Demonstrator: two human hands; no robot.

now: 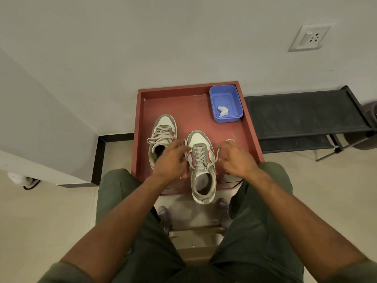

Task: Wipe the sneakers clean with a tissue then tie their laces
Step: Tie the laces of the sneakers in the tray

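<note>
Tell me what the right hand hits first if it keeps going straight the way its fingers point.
Probably the red tray rim or bare floor; the right hand points forward-left. Depth unclear.

both forearms reach forward and slightly inward from the lower corners of the view, bare below short green sleeves. the left hand [171, 160] is held palm down, wrist straight, its fingers curled and pinched together on a lace end [186, 154]. the right hand [237, 158] mirrors it on the other side, knuckles up, fingers bent with thumb and forefinger closed on the other lace end [217, 154]. the two hands are level with each other and apart, with a gap between them. both knees, in green trousers, spread wide beneath the arms.
</note>
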